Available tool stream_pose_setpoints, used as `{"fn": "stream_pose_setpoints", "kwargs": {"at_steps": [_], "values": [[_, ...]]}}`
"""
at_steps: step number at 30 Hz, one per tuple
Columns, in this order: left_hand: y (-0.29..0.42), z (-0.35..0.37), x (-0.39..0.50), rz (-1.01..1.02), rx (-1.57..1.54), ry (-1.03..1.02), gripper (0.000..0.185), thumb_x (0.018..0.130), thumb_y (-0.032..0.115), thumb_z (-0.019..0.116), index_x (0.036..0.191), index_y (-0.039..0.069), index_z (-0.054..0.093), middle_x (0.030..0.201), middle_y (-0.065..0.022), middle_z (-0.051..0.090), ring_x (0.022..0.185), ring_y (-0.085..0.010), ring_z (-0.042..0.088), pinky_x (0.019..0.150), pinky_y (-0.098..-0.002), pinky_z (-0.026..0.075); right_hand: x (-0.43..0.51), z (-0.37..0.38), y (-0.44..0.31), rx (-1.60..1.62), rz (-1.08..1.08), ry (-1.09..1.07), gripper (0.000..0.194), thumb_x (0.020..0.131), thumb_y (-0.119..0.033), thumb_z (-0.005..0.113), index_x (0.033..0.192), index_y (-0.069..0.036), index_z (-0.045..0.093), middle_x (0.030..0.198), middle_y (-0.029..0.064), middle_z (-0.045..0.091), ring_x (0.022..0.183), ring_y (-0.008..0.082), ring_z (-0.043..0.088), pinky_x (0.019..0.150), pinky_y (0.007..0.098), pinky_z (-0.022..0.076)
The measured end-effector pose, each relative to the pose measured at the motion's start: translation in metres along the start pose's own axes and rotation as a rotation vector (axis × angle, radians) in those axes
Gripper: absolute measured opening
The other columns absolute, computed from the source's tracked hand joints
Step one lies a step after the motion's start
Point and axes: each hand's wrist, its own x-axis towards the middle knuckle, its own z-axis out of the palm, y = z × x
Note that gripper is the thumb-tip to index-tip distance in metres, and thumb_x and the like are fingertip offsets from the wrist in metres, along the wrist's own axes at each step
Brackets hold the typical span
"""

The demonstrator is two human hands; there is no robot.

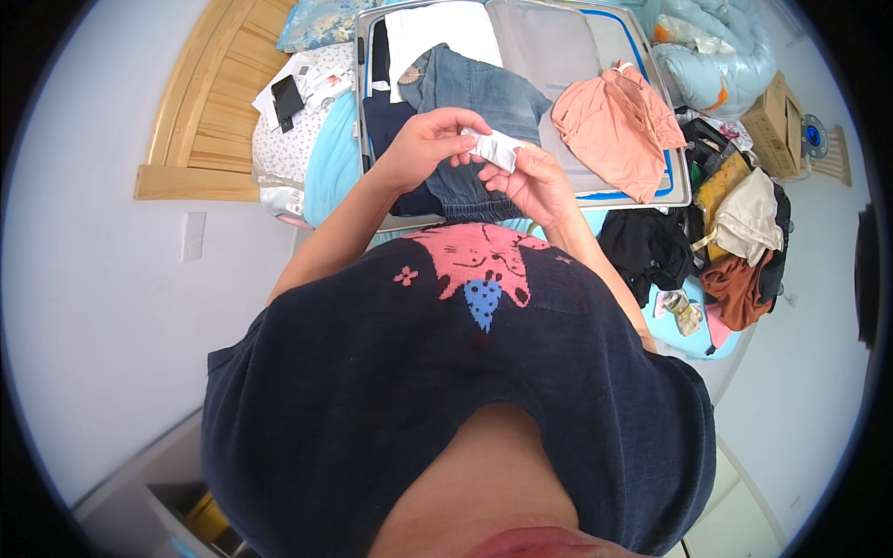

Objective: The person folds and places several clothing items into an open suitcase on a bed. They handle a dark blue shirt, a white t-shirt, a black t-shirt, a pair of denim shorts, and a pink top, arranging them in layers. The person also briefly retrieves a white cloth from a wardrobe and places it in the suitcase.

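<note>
Between the fingers of both hands is a small, crumpled white piece (494, 148), either paper or cloth; I cannot tell which. My left hand (436, 143) pinches its left end, and my right hand (537, 178) grips the right end. Both hands are above an open suitcase (680, 188). Under them in the suitcase lie blue denim clothing (488, 91) with an elastic waistband, a folded white cloth (446, 24) and dark navy fabric (387, 125). A salmon-pink garment (614, 125) is spread over the suitcase's right half, partly on the grey mesh divider (544, 38).
A black phone (287, 97) lies on papers at left, near a wooden headboard (216, 104). To the right are heaped clothes (750, 216), banknotes (682, 312), a cardboard box (771, 132) and a plastic-wrapped light-blue quilt (711, 70). A wall switch (193, 236) is at left.
</note>
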Motion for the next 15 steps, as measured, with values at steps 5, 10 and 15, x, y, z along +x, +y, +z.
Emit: {"fn": "stream_pose_setpoints", "kwargs": {"at_steps": [5, 10, 15], "values": [[0.002, 0.003, 0.000, 0.100, 0.095, -0.100, 0.014, 0.096, -0.003, 0.060, 0.105, 0.000, 0.071, 0.108, -0.0054, 0.064, 0.089, -0.0104, 0.061, 0.077, -0.0239, 0.049, -0.001, 0.001, -0.008, -0.054, -0.013, 0.196, 0.041, 0.106, -0.020, 0.053, 0.125, 0.017, 0.056, 0.108, 0.0254, 0.071, 0.085, 0.0287, 0.074, 0.073, 0.0343, 0.0629], [-0.003, 0.017, -0.003, 0.331, 0.473, -0.078, 0.013, 0.093, -0.002, 0.063, 0.102, -0.001, 0.072, 0.116, -0.0076, 0.060, 0.102, -0.0119, 0.057, 0.085, -0.0259, 0.047, -0.003, 0.007, -0.012, -0.194, -0.081, 0.421, 0.035, 0.105, -0.023, 0.055, 0.114, 0.010, 0.063, 0.097, 0.0184, 0.073, 0.076, 0.0234, 0.072, 0.060, 0.0287, 0.0580], [-0.019, 0.038, -0.002, 0.157, 0.338, 0.121, 0.015, 0.091, -0.008, 0.066, 0.105, -0.001, 0.062, 0.118, -0.0087, 0.060, 0.099, -0.0121, 0.061, 0.086, -0.0270, 0.050, -0.010, 0.017, -0.008, -0.327, -0.193, 0.473, 0.032, 0.106, -0.024, 0.057, 0.110, 0.006, 0.066, 0.094, 0.0128, 0.073, 0.073, 0.0174, 0.070, 0.059, 0.0265, 0.0553]]}}
